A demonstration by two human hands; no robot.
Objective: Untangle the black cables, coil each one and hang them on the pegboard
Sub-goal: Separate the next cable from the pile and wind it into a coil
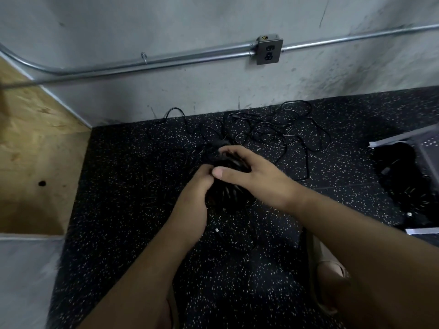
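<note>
Left grip (194,193): fingers curled tight round a cable bundle (225,186), holding it from its left side. The bundle is thin, glossy black cord, many strands gathered into a dense round clump.

Right grip (249,172): laid over the top of the same bundle, fingers bent down its far side, thumb on the near side touching the left grip. The fingertips are motion-blurred; it probably holds the whole clump, not one strand.

Beyond the grips, loose cables (273,131) sprawl in thin open loops over the floor (118,186), some running back into the bundle. The floor is matte black rubber with pale flecks. Just below the grips lies a small white connector tip (217,230).

Far right of the grips: a dark perforated metal panel (427,143) beside a black heap (401,181), detail lost. Far left: rough plywood (31,150). Behind: scuffed grey wall, round metal conduit (166,60), square outlet box (269,49).
</note>
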